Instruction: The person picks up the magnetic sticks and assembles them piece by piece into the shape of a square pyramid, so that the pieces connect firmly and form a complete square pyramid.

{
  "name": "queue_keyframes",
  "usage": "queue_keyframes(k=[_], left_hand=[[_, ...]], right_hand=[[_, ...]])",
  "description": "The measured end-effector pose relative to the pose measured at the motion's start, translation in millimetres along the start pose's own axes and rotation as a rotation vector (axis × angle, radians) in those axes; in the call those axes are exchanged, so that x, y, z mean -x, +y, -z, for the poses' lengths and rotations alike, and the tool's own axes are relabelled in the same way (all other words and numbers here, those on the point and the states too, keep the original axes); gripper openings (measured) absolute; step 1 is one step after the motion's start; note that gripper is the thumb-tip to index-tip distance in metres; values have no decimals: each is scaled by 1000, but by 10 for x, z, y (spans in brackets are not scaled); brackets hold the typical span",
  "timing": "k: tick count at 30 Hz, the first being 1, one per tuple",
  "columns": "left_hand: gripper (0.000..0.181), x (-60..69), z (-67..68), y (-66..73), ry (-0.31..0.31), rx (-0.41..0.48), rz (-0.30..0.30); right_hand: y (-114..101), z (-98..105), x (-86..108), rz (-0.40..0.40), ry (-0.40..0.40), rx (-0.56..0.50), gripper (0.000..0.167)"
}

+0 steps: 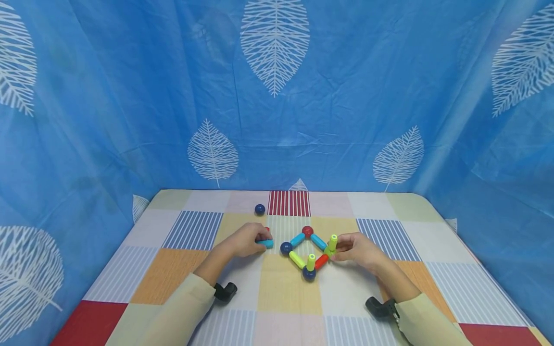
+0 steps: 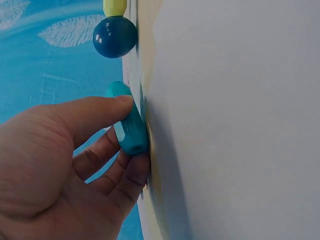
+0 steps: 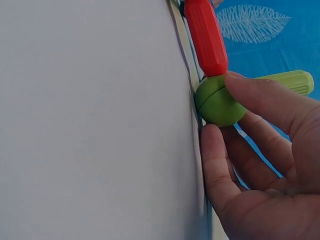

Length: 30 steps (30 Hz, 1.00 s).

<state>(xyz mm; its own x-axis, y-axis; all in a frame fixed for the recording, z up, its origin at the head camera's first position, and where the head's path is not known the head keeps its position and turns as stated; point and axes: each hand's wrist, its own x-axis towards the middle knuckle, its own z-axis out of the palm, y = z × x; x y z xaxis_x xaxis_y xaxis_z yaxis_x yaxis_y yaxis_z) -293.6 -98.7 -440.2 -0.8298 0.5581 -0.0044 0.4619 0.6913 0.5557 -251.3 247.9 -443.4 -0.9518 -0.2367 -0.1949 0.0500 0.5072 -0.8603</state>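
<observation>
My left hand (image 1: 248, 239) pinches a short teal rod (image 2: 131, 127) between thumb and fingers, low over the cloth. My right hand (image 1: 360, 250) holds a green ball (image 3: 217, 102) by thumb and fingertips. That ball forms the right corner of a four-sided frame lying on the table. A red ball (image 1: 308, 231) marks its far corner, with dark blue balls at the left (image 1: 286, 248) and near (image 1: 309, 274) corners. Blue rods, a yellow-green rod (image 1: 296, 260) and a red rod (image 3: 206, 37) join them. Yellow-green rods stand upright on the near ball (image 1: 311, 262) and green ball (image 1: 333, 242).
A loose dark blue ball (image 1: 259, 209) lies toward the back of the table. Just behind my left fingers a small red piece (image 1: 267, 229) shows, mostly hidden. The patchwork tablecloth (image 1: 290, 298) meets a blue leaf-patterned curtain (image 1: 277, 125) behind and at both sides.
</observation>
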Motion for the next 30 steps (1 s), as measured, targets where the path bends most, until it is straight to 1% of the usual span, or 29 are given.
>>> queue_keyframes(k=[3, 5, 7, 9, 12, 15, 17, 19, 21, 27, 30], left_hand=[[16, 29, 0, -1, 25, 58, 1], [14, 46, 2, 9, 48, 114, 6], [16, 55, -3, 28, 86, 179, 12], [21, 56, -19, 48, 126, 249, 5], [28, 44, -55, 99, 184, 378, -20], [28, 21, -96, 159, 207, 494, -57], [28, -1, -115, 201, 212, 545, -67], [27, -21, -132, 235, 212, 572, -77], [26, -43, -148, 255, 208, 574, -76], [23, -90, -193, 255, 180, 553, -67], [23, -99, -206, 252, 180, 541, -65]], right_hand=[[6, 4, -1, 13, -13, -23, 41], [14, 10, -3, 22, -23, -41, 43], [22, 15, -5, 28, -31, -61, 43], [31, 17, -6, 30, -33, -70, 44], [48, 19, -6, 29, -34, -75, 44], [58, 20, -2, 27, -32, -77, 43], [60, 19, -1, 25, -29, -72, 43], [58, 19, 1, 21, -26, -75, 43], [59, 19, -1, 22, -27, -75, 43], [63, 19, -13, 35, -46, -87, 42], [59, 13, -15, 34, -40, -81, 41]])
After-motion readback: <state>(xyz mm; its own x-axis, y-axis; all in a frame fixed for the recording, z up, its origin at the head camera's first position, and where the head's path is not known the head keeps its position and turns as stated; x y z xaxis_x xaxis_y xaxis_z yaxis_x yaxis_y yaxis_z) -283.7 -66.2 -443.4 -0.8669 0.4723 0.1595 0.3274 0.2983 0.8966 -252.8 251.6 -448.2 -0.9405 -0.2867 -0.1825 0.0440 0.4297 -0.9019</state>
